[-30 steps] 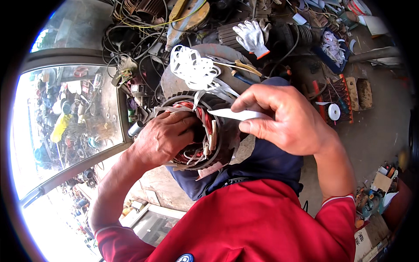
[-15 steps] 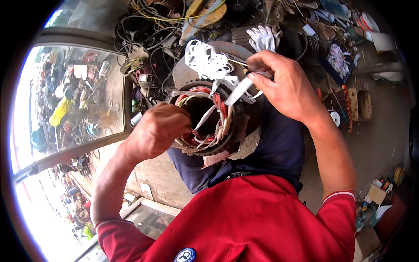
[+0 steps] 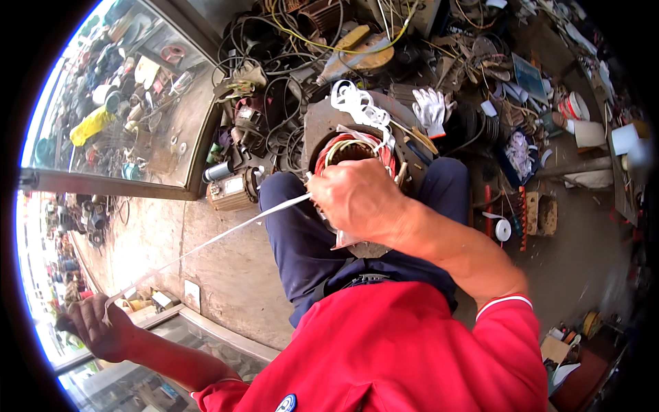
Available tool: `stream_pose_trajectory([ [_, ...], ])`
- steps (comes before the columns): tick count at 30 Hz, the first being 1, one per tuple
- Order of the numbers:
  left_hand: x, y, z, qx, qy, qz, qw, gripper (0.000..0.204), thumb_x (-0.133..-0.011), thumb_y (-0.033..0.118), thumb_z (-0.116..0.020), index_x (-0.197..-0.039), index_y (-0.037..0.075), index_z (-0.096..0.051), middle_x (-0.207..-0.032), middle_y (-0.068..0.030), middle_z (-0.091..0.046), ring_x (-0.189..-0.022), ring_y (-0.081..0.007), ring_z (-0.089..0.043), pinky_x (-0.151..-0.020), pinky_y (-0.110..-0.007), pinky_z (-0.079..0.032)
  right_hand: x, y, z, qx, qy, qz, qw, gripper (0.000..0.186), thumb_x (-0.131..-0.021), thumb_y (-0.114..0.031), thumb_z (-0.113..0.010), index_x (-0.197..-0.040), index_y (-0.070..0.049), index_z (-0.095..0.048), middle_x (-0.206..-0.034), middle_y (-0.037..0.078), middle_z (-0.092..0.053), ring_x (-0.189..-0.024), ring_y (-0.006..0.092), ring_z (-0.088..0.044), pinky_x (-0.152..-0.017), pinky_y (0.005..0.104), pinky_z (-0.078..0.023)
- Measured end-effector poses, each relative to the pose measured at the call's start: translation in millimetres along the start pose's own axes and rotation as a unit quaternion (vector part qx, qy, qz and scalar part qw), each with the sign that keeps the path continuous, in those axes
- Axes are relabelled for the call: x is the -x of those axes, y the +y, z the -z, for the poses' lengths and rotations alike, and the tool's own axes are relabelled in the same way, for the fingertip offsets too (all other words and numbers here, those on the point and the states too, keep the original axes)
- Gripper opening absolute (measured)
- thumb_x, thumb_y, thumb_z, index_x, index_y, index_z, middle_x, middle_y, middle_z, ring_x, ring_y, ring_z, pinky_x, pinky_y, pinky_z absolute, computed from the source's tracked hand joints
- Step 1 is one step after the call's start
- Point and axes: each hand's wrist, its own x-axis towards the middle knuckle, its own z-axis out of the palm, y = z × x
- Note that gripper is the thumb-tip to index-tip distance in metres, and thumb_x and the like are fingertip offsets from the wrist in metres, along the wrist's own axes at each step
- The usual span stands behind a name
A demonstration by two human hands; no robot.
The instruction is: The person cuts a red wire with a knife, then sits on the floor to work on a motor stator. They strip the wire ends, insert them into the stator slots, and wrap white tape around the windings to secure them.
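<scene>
A motor stator [image 3: 317, 145] stands between my knees, with red and pale yellow winding wires [image 3: 336, 145] around its bore. My right hand [image 3: 360, 200] is closed over the near left side of the windings; its fingertips are hidden. From beside its knuckles a flat white tape [image 3: 237, 229] runs taut to the lower left. Far out at that side my left hand [image 3: 103, 329] is closed on the tape's other end. Loose loops of white tape [image 3: 357, 104] lie at the stator's far rim. Just right of it rests a thin wooden-handled tool [image 3: 420, 139].
White gloves [image 3: 431, 110] lie beyond the stator. A small motor [image 3: 230, 190] sits left of my knee. Cables and motor parts crowd the far side. A glazed metal frame [image 3: 113, 182] stands at the left. A white spool [image 3: 503, 230] lies on the right.
My left hand has swung from the windings far out to the lower left, drawing the tape straight. The right hand has come down from the upper right onto the stator.
</scene>
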Motion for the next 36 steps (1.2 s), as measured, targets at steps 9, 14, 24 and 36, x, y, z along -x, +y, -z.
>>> stream_pose_trajectory([
  [9, 73.0, -181.4, -121.1, -0.322, -0.050, 0.222, 0.919, 0.013, -0.091, 0.006, -0.062, -0.103, 0.003, -0.058, -0.090, -0.0059, -0.059, -0.080, -0.0150, -0.056, -0.070, -0.030, -0.046, -7.5, -161.4, 18.4, -0.274, 0.116, 0.269, 0.916, 0.017, -0.073, -0.023, -0.062, -0.068, -0.007, -0.060, -0.068, 0.004, -0.058, -0.067, 0.0207, -0.061, -0.056, 0.0347, -0.046],
  [14, 65.5, -213.3, -86.1, -0.358, -0.136, 0.044, 0.923, 0.025, -0.091, 0.011, -0.060, -0.068, 0.005, -0.051, -0.068, -0.0076, -0.049, -0.064, -0.0207, -0.052, -0.072, -0.036, -0.050, -10.9, -164.3, 27.6, -0.238, 0.186, 0.285, 0.910, 0.026, -0.069, -0.016, -0.064, -0.088, 0.001, -0.065, -0.066, 0.005, -0.054, -0.061, 0.0189, -0.058, -0.050, 0.0351, -0.046],
  [24, 33.3, -29.2, -11.5, -0.405, 0.200, -0.176, 0.875, 0.016, -0.091, 0.019, -0.063, -0.090, 0.005, -0.057, -0.073, -0.0022, -0.058, -0.060, -0.0120, -0.055, -0.055, -0.025, -0.044, -12.6, -56.3, 8.3, -0.040, 0.120, 0.059, 0.990, 0.006, -0.080, -0.012, -0.063, -0.077, -0.006, -0.063, -0.068, 0.008, -0.061, -0.059, 0.0258, -0.063, -0.049, 0.0371, -0.050],
  [36, 65.2, -174.0, -44.9, -0.278, 0.085, 0.003, 0.957, 0.030, -0.097, 0.025, -0.061, -0.113, 0.000, -0.061, -0.095, -0.0095, -0.065, -0.086, -0.0187, -0.063, -0.080, -0.031, -0.051, -9.7, -121.1, 35.7, -0.157, 0.222, 0.206, 0.940, 0.032, -0.077, -0.013, -0.066, -0.102, 0.005, -0.063, -0.070, 0.007, -0.058, -0.060, 0.0217, -0.061, -0.056, 0.0368, -0.051],
])
